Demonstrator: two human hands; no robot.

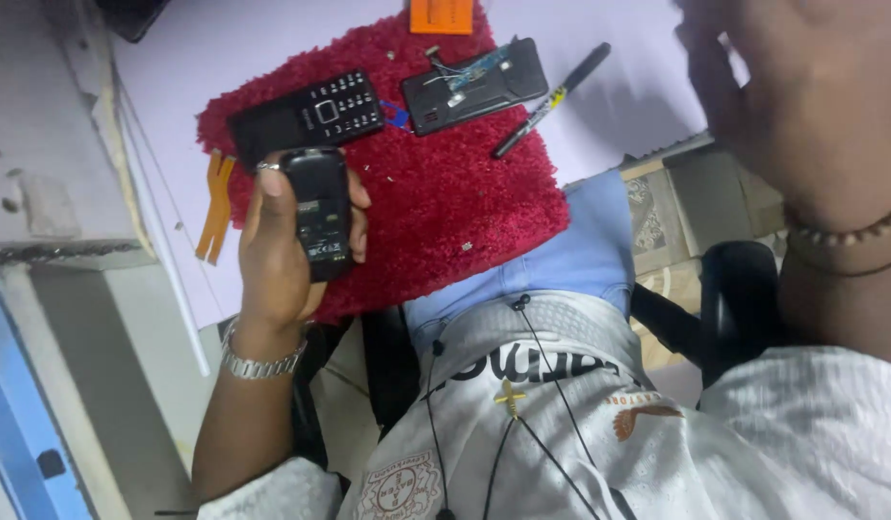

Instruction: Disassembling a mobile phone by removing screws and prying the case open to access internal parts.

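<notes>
Phone back [320, 217] — glossy black, oblong — gripped in left hand [277, 250].

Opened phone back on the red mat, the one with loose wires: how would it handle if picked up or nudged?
The opened phone back is probably light: a thin, flat shell. Likely fragile, since exposed wires and a small board sit on top. Unlikely to roll or slide, as it lies flat on the shaggy red mat.

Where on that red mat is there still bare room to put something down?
The red mat is bare across its lower right, below the opened phone and beside the left hand, which grips a small black phone. The pale table above the mat is also bare. The top is crowded: keypad phone, opened phone, and pen on the edge.
</notes>
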